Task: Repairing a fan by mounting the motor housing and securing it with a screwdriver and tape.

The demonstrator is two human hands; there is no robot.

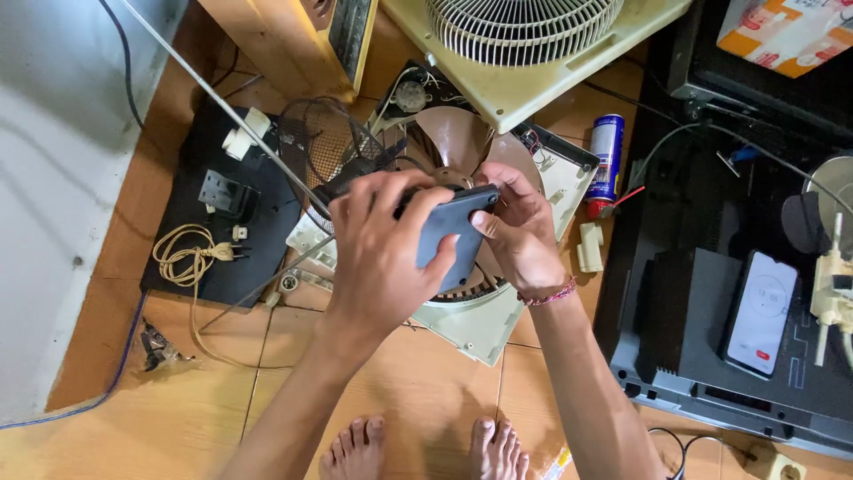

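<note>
At the centre of the frame, both hands close around a dark blue-grey phone (455,233) held tilted above a dismantled box fan housing (471,324) on the orange tiled floor. The left hand (382,258) wraps it from the left, fingers curled over its face; the right hand (522,233) pinches its upper right corner. Behind the phone shows a brown fan blade (458,138). To the right stands a blue spray can (607,156); at far right a second phone (761,313) lies on a black box.

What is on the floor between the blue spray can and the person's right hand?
In the head view, a corner of the cream fan housing lies between the spray can and right hand.
</note>
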